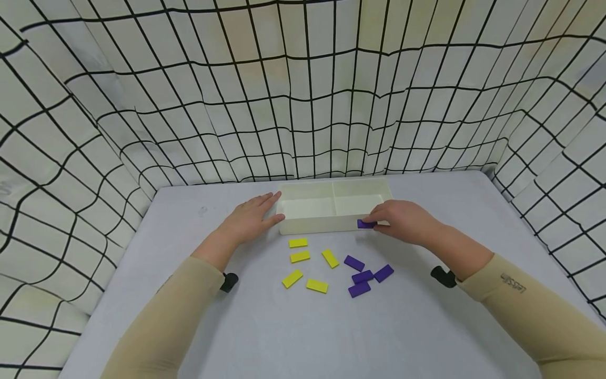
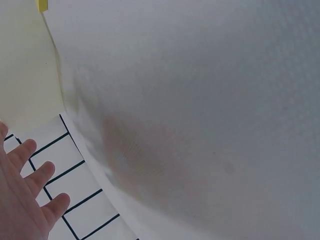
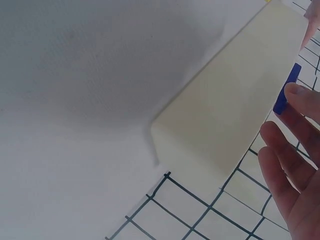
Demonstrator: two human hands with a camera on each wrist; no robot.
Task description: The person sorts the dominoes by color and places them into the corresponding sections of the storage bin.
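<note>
A cream box point(image 1: 312, 225) with two compartments stands at the back of the table. My right hand point(image 1: 404, 218) pinches a purple block point(image 1: 365, 224) between thumb and fingers at the box's front right edge; the same purple block point(image 3: 287, 90) shows in the right wrist view near the rim. At the box's left end my left hand point(image 1: 253, 217) is spread, its fingers straight beside the wall. In front of the box lie several yellow blocks point(image 1: 300, 257) on the left and several purple blocks point(image 1: 360, 289) on the right, some touching.
A white cloth covers the table point(image 1: 303, 337). Walls of white sheet behind a black grid net point(image 1: 307, 100) enclose its back and sides. Dark straps point(image 1: 443, 276) are at both wrists.
</note>
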